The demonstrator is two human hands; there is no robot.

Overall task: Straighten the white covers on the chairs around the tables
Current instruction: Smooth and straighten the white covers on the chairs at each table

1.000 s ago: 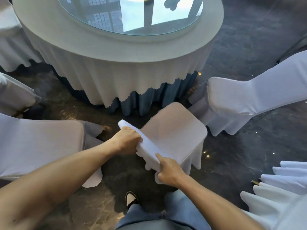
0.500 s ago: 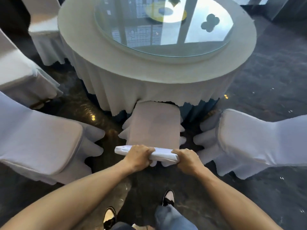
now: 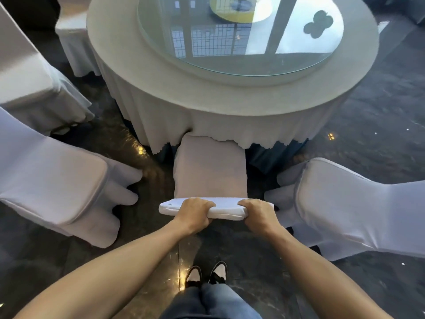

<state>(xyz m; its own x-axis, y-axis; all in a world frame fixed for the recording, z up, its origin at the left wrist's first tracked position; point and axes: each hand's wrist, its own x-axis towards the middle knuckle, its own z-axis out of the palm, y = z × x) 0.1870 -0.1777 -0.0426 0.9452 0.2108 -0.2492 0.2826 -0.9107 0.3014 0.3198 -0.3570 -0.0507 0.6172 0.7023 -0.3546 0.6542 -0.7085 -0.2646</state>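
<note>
Gripping the top edge of the middle chair's white cover [image 3: 226, 210], both hands curl their fingers over the backrest: the left hand [image 3: 194, 214] holds it left of centre and the right hand [image 3: 258, 214] holds it at the right end, with a short bare stretch of cover between them and the cover's left corner sticking out past the left hand. This middle chair [image 3: 209, 171] stands at the near edge of the round table [image 3: 161, 88], its seat pushed in so that the front of the seat meets the hanging white tablecloth [image 3: 207, 127]. A glass turntable [image 3: 241, 42] lies on the tabletop. A covered chair [image 3: 57, 180] stands just to the left of the middle one and another covered chair [image 3: 345, 203] just to the right, both angled toward the table. Further covered chairs [image 3: 34, 84] stand at the far left. On the dark floor [image 3: 379, 107] below the hands, the person's two shoes [image 3: 205, 273] are side by side.
</note>
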